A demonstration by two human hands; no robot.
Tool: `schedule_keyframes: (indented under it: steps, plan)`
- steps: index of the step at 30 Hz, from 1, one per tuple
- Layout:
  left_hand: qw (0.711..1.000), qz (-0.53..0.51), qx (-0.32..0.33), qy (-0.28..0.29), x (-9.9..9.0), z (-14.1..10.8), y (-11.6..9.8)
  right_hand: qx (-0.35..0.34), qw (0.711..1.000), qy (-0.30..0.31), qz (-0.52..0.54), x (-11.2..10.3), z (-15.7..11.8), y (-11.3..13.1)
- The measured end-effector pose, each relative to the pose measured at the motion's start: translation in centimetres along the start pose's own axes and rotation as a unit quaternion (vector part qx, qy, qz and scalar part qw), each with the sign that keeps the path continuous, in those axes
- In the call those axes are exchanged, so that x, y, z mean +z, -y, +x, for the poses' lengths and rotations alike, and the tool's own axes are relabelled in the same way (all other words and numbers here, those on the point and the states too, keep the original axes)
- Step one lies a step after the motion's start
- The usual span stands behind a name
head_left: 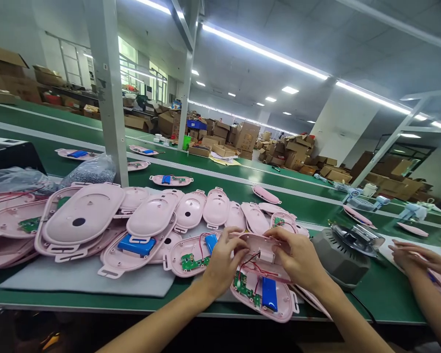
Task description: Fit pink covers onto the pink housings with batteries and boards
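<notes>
Two hands: left hand (225,259) and right hand (298,254) both grip one pink lid (256,241), tipped up above an open bottom (285,308); they hide its sides.
Pink pile (95,211): shells overlap, too muddled for me to count.
Other person (428,301): cut off at right.
Open bottom: one blue block (269,294), one green board (247,291).
Grey machine (341,260): one.
</notes>
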State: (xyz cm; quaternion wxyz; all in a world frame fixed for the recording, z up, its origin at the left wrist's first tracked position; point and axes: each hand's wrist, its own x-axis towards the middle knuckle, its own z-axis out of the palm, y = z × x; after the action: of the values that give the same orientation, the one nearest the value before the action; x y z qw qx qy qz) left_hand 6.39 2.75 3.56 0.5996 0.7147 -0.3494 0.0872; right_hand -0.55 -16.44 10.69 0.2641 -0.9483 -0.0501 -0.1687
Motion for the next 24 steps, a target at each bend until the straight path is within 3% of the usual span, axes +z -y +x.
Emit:
schedule_keyframes:
  steps: [4, 8, 12, 18, 21, 24]
  plan:
    - [0.983, -0.147, -0.109, -0.002, 0.6, -0.2, 0.4, -0.008, 0.998, 0.023, 0.052, 0.5, 0.6, -0.5]
    - [0.967, -0.206, -0.152, 0.007, 0.5, -0.2, 0.5, -0.013, 0.999, 0.014, -0.034, 2.4, 1.5, -0.4]
    - [0.971, -0.162, -0.174, 0.015, 0.0, 0.1, 0.6, -0.021, 0.996, -0.017, -0.080, 3.9, 2.6, 0.4]
    - [0.984, 0.000, -0.148, 0.100, -1.0, 1.7, 1.2, -0.031, 0.997, -0.062, -0.033, 4.2, 3.7, 0.2]
    - [0.979, 0.026, -0.166, 0.113, -1.3, 1.7, 1.4, 0.004, 0.982, -0.163, 0.090, 3.2, 1.9, -2.2]
    - [0.973, 0.033, -0.201, 0.107, -1.3, 1.2, 1.8, 0.127, 0.909, -0.344, 0.197, 0.8, -1.1, -6.9]
